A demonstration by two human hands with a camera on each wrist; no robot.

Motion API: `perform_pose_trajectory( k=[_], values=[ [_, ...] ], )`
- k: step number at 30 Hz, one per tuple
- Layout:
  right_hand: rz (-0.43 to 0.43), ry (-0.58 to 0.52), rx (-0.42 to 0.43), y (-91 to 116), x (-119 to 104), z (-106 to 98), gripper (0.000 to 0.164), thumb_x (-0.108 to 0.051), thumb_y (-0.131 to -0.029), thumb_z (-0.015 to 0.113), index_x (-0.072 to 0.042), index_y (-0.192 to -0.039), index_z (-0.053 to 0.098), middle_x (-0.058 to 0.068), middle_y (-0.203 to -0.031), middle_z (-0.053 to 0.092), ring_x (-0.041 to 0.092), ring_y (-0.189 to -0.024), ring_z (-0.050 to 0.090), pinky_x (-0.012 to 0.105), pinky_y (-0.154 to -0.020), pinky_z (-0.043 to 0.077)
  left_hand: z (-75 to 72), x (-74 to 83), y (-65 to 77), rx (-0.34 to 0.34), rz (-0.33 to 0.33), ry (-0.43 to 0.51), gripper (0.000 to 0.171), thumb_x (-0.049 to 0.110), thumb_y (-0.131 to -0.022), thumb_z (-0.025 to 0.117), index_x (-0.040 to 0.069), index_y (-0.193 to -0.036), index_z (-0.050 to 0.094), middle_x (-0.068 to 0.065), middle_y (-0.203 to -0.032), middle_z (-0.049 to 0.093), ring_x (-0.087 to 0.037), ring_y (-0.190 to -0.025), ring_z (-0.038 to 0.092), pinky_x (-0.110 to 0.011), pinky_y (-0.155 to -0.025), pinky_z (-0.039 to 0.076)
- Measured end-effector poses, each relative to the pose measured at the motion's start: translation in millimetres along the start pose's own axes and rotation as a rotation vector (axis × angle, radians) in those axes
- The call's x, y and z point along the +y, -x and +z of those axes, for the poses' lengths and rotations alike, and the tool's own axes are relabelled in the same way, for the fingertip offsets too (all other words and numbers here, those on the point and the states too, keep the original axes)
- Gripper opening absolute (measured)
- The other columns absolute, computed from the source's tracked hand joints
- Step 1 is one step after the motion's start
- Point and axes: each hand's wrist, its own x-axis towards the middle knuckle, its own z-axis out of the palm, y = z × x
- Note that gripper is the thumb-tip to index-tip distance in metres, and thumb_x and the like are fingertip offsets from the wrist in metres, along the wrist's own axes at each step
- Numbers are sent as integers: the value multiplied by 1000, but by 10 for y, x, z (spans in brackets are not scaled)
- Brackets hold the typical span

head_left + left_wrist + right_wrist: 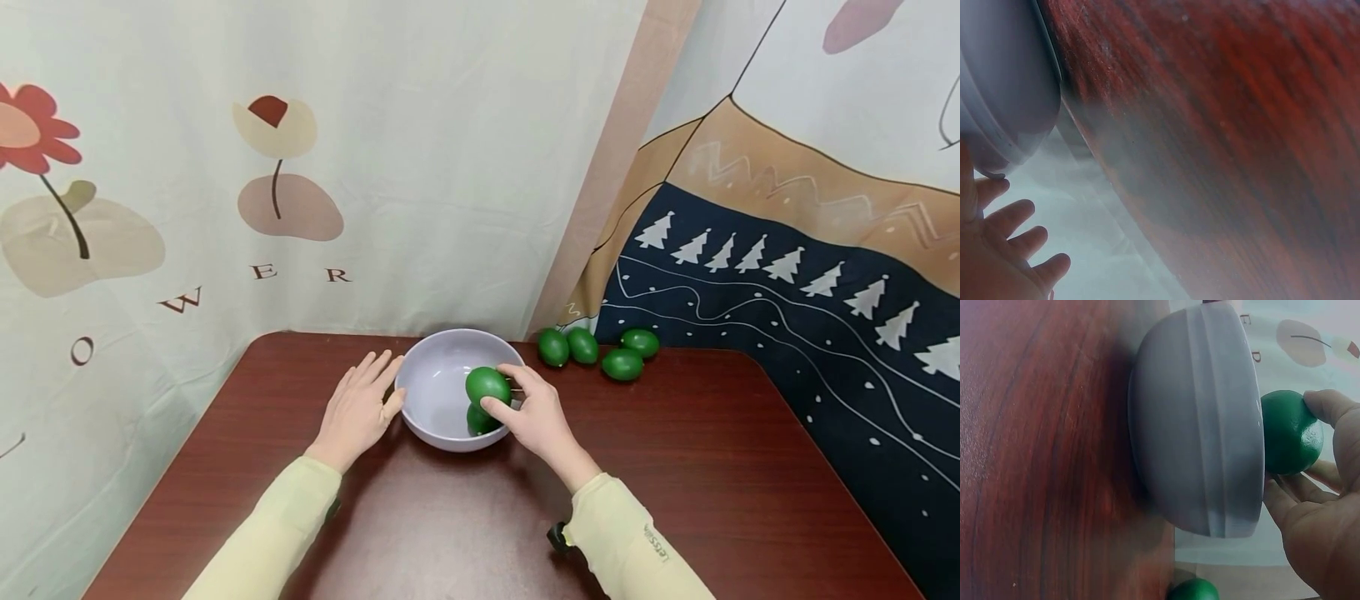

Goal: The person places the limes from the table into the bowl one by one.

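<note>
My right hand (pixel 536 412) pinches a green lime (pixel 487 385) between thumb and fingers, over the right part of a lavender bowl (pixel 431 400). Under it, another lime (pixel 480 422) lies inside the bowl, partly covered by the held one. In the right wrist view, the gripped lime (pixel 1288 432) shows just above the bowl's rim (pixel 1259 456). My left hand (pixel 360 408) is at the bowl's left side, fingers extended and spread, with the fingertips right at the rim. The left wrist view shows those spread fingers (pixel 1013 219) beside the bowl wall (pixel 1010 69).
Several more limes (pixel 622 364) lie at the table's back edge, right of the bowl. The dark red wooden table (pixel 442 525) meets a pale printed curtain (pixel 420 208) behind, and a dark tree-patterned cloth (pixel 750 308) hangs at the right.
</note>
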Motion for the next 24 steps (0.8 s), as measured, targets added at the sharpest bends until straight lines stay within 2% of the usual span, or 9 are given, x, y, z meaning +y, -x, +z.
perform_pose_trajectory(
  k=[10,15,24],
  values=[
    [-58,4,-25,21,-13,101,44,-9,-85,83,2,-125,68,14,-116,69,29,-104,71,40,-88,62,-11,12,7,14,4,-5,57,33,-104,53,9,-156,47,-17,-162,41,-38,-155,28,-56,-125,20],
    [-81,19,-44,34,-25,139,44,-11,-85,83,1,-125,69,13,-116,69,26,-103,69,35,-87,61,-7,16,15,41,14,-13,57,32,-103,54,7,-154,49,-18,-160,43,-39,-153,31,-57,-124,23],
    [-95,87,-73,42,-38,210,45,-16,-84,84,-3,-125,70,10,-118,70,22,-99,68,34,-86,59,3,7,0,23,11,-9,57,33,-104,53,8,-155,48,-17,-161,42,-39,-154,29,-57,-125,21]
  ],
)
